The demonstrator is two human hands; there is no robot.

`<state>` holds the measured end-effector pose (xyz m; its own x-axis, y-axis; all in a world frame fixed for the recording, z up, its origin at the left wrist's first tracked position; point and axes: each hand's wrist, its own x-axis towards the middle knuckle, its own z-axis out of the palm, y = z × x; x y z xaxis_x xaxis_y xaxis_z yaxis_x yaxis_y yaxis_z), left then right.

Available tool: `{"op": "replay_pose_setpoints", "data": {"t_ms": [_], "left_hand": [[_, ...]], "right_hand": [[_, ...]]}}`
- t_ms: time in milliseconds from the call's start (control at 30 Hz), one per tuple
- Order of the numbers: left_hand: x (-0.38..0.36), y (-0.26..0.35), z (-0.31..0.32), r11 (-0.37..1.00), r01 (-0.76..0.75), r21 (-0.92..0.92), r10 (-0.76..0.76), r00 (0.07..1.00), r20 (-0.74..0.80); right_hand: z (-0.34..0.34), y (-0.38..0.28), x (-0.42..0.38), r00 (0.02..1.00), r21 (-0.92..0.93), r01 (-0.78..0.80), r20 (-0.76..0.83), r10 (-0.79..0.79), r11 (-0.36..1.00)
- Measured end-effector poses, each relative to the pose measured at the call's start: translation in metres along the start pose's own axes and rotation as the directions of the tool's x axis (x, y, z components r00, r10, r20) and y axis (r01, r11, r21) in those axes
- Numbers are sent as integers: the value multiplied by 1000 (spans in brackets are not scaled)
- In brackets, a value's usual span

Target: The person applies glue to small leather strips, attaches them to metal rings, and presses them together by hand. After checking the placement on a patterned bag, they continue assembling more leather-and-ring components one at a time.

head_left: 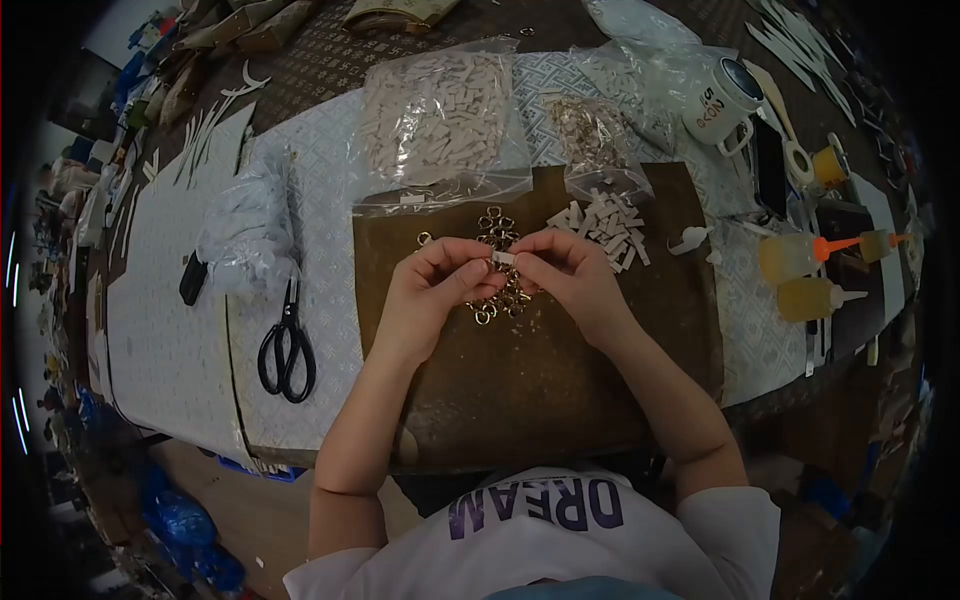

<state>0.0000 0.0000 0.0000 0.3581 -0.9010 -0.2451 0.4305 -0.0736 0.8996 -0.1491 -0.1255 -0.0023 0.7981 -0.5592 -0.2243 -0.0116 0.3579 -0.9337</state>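
Observation:
Between the fingertips of both hands is a small pale strip (504, 258), held above a brown work mat (520, 400). My left hand (445, 280) pinches its left end and my right hand (565, 275) pinches the right end. Whether a metal ring is in the strip I cannot make out. A pile of shiny metal rings (495, 222) lies on the mat behind and below the fingers, partly hidden by them. Just beyond my right hand is a heap of loose pale strips (612, 228).
Behind the mat lie a bag of pale strips (435, 110) and a bag of metal pieces (590, 135). Black scissors (287, 355) and a crumpled plastic bag (250, 225) are at left. At right stand glue bottles (790, 258), a white mug (718, 100) and a phone (769, 168).

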Motion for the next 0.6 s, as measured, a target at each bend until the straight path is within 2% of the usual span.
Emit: {"op": "replay_pose_setpoints", "data": {"t_ms": [367, 467, 600], "left_hand": [[1, -2, 0, 998, -55, -4, 55, 998, -21], [1, -4, -1, 999, -53, 7, 53, 998, 25], [-1, -5, -1, 993, 16, -115, -5, 996, 92]], "right_hand": [[-3, 5, 3, 999, 32, 7, 31, -8, 999], [-1, 3, 2, 999, -3, 5, 51, -5, 1000], [0, -2, -1, 993, 102, -88, 81, 80, 991]]}}
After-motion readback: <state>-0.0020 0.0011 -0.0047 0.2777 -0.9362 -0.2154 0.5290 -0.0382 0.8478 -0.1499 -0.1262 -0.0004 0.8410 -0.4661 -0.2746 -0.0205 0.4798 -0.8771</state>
